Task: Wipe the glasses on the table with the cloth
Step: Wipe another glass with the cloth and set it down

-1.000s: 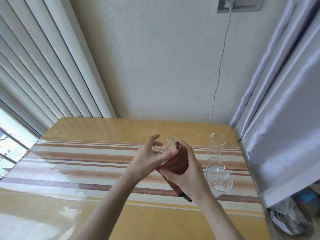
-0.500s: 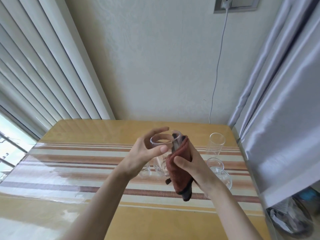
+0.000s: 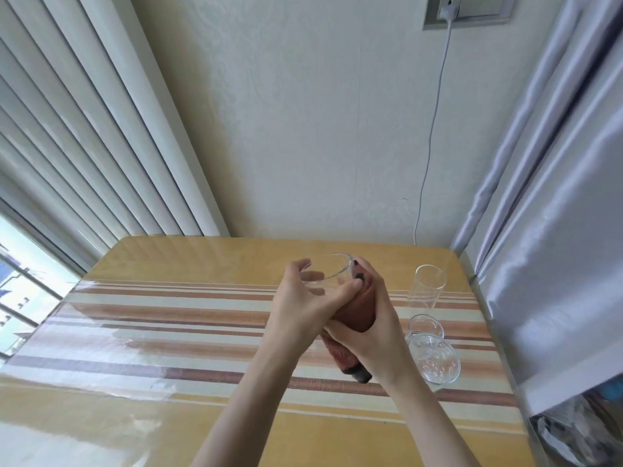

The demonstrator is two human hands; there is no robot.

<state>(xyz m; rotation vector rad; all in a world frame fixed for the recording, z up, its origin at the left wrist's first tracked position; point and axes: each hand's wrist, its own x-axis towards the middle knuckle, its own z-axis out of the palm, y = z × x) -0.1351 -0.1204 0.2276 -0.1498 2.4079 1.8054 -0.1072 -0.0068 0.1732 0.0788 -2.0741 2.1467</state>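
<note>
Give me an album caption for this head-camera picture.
Left hand steadies a clear glass while right hand wipes it with a reddish-brown cloth.

Clear glass, soft cloth, glossy worktop.
The glass point(image 3: 328, 271) in the left hand point(image 3: 305, 306) is clear and smooth; the cloth point(image 3: 360, 306) under the right hand point(image 3: 374, 328) looks soft, matt and rust-brown, with a dark edge. The tall glass point(image 3: 427, 286), the small glass point(image 3: 425, 326) and the bowl point(image 3: 435, 360) are clear too, the bowl patterned. The worktop point(image 3: 161, 318) wears a striped covering under a shiny clear film. The curtain point(image 3: 553, 230) has a satin sheen; the wall point(image 3: 320, 129) is matt and faintly textured.
</note>
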